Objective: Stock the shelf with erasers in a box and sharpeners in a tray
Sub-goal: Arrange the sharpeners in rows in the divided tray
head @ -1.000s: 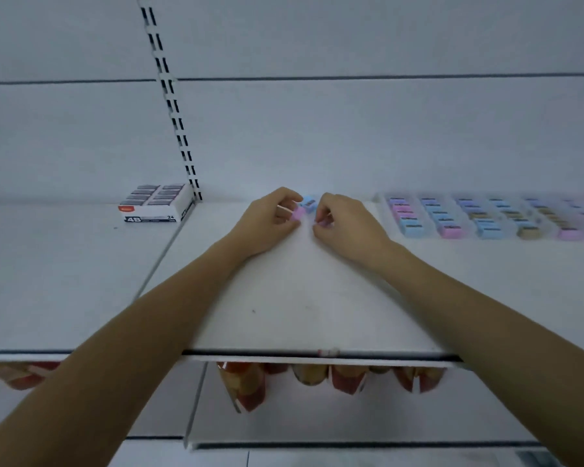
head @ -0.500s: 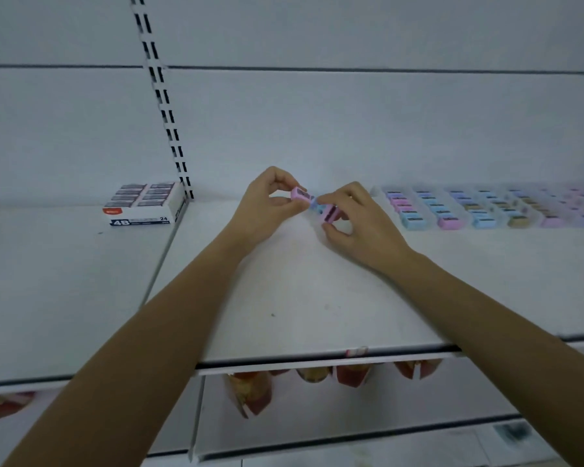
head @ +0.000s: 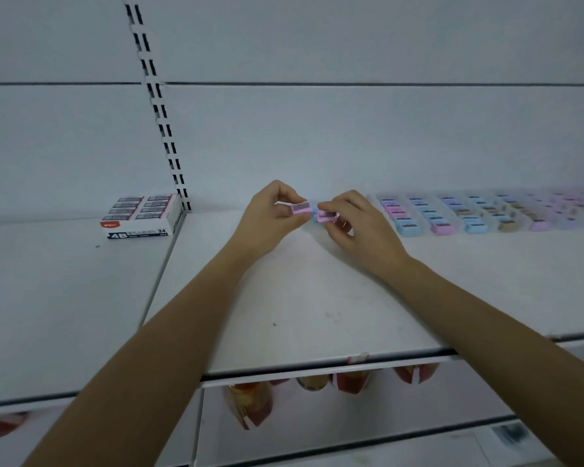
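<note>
While both hands are held over the shelf [head: 317,315], a pink sharpener [head: 300,207] is pinched by left hand [head: 270,217] thumb and fingertips; a second pink sharpener [head: 327,215] is clamped in right hand [head: 361,227] fingers, just beside. Tray [head: 424,227] right, eraser box [head: 139,227] left.

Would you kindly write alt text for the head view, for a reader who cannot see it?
Over a white shelf, the left hand pinches a pink sharpener and the right hand pinches a second pink sharpener. An open box of 4B erasers sits at the back left; a clear tray of pastel sharpeners at the back right.
</note>
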### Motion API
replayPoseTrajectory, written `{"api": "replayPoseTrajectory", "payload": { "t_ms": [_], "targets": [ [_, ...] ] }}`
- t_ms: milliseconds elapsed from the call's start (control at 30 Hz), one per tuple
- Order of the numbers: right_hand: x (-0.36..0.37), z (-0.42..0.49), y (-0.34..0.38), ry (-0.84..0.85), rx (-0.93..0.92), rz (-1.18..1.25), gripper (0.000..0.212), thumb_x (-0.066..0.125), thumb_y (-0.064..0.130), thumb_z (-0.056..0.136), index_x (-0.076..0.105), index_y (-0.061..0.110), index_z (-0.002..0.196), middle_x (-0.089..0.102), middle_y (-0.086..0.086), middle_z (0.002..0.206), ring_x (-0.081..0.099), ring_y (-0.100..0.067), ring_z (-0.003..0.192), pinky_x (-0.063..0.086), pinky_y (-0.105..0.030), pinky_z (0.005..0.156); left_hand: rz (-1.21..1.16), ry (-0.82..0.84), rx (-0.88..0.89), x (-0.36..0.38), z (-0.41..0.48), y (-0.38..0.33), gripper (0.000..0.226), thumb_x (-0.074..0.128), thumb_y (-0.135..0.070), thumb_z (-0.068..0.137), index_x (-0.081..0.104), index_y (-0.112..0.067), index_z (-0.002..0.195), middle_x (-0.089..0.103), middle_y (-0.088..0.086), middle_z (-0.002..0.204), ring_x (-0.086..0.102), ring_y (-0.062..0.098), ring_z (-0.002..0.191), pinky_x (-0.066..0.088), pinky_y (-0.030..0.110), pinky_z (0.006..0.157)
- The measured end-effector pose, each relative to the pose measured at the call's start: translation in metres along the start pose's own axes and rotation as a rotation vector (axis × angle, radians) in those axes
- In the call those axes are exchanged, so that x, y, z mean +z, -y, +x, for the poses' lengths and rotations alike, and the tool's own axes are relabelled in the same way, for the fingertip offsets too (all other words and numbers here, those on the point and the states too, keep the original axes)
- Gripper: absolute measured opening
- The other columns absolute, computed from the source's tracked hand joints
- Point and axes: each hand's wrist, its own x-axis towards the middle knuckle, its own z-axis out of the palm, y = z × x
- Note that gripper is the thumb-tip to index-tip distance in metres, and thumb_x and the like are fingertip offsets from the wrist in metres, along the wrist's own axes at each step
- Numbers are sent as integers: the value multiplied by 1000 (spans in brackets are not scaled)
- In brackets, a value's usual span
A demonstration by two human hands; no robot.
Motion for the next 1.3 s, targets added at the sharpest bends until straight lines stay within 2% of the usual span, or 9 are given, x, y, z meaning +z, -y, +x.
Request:
{"api": "replayPoseTrajectory", "payload": {
  "t_ms": [100, 200, 333, 533, 667, 767, 900, 1133, 1300],
  "targets": [
    [0, 0, 0, 2, 37, 5, 18, 59, 13, 86, 62, 6, 102, 59, -8, 95, 48, -4, 66, 49, -38, 62, 67, -16, 41, 0, 2, 3, 26, 69, -5, 79, 52, -22, 89, 61, -5, 93, 61, 9, 80, 50, 25, 75],
    [2, 1, -1, -11, 8, -5, 19, 55, 20, 88, 62, 5, 99, 59, -8, 94, 48, -5, 72, 51, -40, 59, 206, -56, 114, 1, 2, 7, 29, 68, -9, 81, 58, -16, 107, 60, -13, 94, 56, 1, 80, 45, 13, 76],
    [-6, -1, 3, -23, -50, -74, 35, 42, 33, 88, 65, 8, 98, 60, -8, 96, 57, -13, 73, 48, -29, 52, 413, -119, 215, 3, 1, 2, 27, 64, -10, 84, 64, -9, 111, 58, -3, 99, 53, 4, 80, 37, 1, 72],
    [-47, -21, -17, 28, -62, -112, 28, 47, 28, 89, 62, 5, 95, 59, -9, 94, 51, -11, 76, 36, -22, 59, 581, -105, 314, 32, 0, -23, 25, 67, -14, 83, 66, -7, 107, 64, 9, 96, 52, 9, 81, 34, 1, 74],
    [-100, -47, -42, 92, -61, -137, 17, 55, 17, 88, 61, 4, 98, 58, -11, 97, 50, -13, 80, 37, -24, 62, 578, -142, 365, 83, -1, -48, 24, 68, -18, 82, 66, -9, 104, 56, 0, 89, 50, 7, 77, 35, 3, 71],
    [-145, -75, -67, 152, -28, -192, 20, 55, 18, 91, 60, 5, 104, 57, -11, 102, 56, -23, 86, 36, -27, 64, 559, -112, 398, 135, -3, -64, 24, 68, -14, 81, 66, -6, 103, 55, 3, 87, 50, 9, 76, 35, 2, 72],
    [-200, -116, -107, 162, 62, -218, 21, 52, 21, 93, 58, 9, 109, 54, -7, 109, 54, -20, 90, 27, -22, 63, 575, -44, 418, 211, -2, -81, 22, 67, -11, 81, 65, -5, 103, 55, 10, 89, 47, 10, 78, 33, 1, 72],
    [-266, -166, -170, 159, 164, -224, 26, 53, 12, 90, 58, 4, 114, 51, -14, 110, 57, -28, 87, 49, -43, 77, 551, 27, 457, 316, 7, -110, 20, 63, -5, 81, 65, -4, 101, 63, 13, 99, 56, 20, 91, 31, 8, 76],
    [-284, -174, -206, 140, 258, -201, 27, 50, 7, 91, 58, 4, 117, 49, -14, 112, 54, -25, 93, 42, -29, 83, 570, 59, 455, 355, 33, -118, 20, 60, -11, 87, 65, -6, 106, 65, 11, 103, 57, 24, 96, 28, 12, 77]
  ]
}}
